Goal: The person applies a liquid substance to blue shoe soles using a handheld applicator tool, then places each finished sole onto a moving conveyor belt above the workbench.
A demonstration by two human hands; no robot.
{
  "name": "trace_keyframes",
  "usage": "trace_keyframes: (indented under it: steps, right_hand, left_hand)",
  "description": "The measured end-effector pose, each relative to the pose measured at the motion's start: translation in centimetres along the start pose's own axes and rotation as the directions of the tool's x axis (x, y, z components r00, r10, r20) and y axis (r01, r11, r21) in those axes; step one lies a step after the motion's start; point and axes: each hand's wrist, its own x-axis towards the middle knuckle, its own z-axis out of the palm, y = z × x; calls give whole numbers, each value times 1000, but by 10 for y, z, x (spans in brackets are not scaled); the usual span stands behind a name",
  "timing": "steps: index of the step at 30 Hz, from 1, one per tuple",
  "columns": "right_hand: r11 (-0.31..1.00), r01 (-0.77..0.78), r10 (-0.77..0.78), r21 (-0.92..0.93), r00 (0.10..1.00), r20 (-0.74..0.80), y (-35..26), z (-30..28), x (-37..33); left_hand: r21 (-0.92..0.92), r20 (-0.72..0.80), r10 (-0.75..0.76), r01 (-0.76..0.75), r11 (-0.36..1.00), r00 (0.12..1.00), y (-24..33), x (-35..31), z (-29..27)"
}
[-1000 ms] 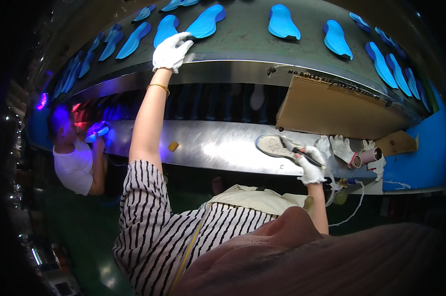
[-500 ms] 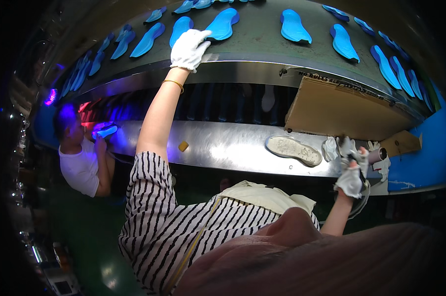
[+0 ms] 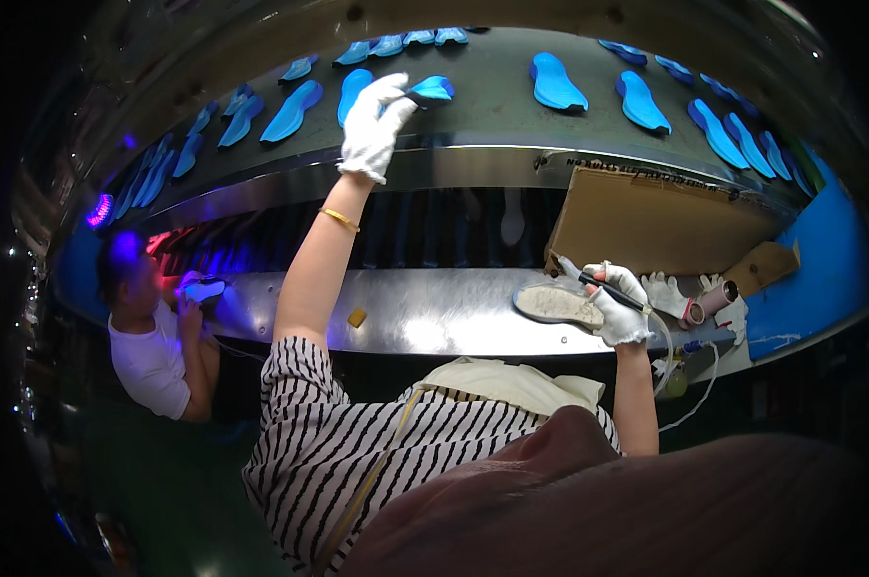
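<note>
At the conveyor belt's near side, my left hand (image 3: 369,135), in a white glove, is closed on one end of a blue shoe sole (image 3: 434,88). That sole is tipped up and looks foreshortened. Another blue sole (image 3: 354,94) lies partly behind the glove. My right hand (image 3: 624,310), in a fingertip-less white glove, grips a brush (image 3: 613,290) with a black handle, a pale tip and a thin tube trailing from it. Under the brush, beside this hand, a whitish sole-shaped piece (image 3: 548,305) rests on the metal bench.
Rows of blue soles cover the dark belt (image 3: 492,115). A cardboard sheet (image 3: 636,216) leans at the right, near gloves and a pinkish roll (image 3: 721,296). A yellow block (image 3: 358,317) sits on the bench (image 3: 434,327). At left, a co-worker (image 3: 156,346) handles a sole under purple light.
My left hand has taken hold of the blue sole and tilted it up. From the gloves at the right, my right hand has come left over the whitish piece with the brush.
</note>
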Motion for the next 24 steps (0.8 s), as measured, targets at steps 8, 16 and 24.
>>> trace_keyframes:
  steps: [8, 16, 24]
  right_hand:
    - [948, -237, 273, 214, 949, -156, 14, 14, -10]
    - [973, -195, 209, 127, 972, -107, 0, 22, -16]
    - [982, -125, 111, 143, 988, 104, -19, 52, -5]
  left_hand:
    - [-938, 0, -152, 53, 343, 988, 64, -20, -57]
    - [-582, 806, -236, 654, -483, 542, 75, -156, 32]
    - [-489, 872, -352, 632, -602, 340, 114, -194, 67]
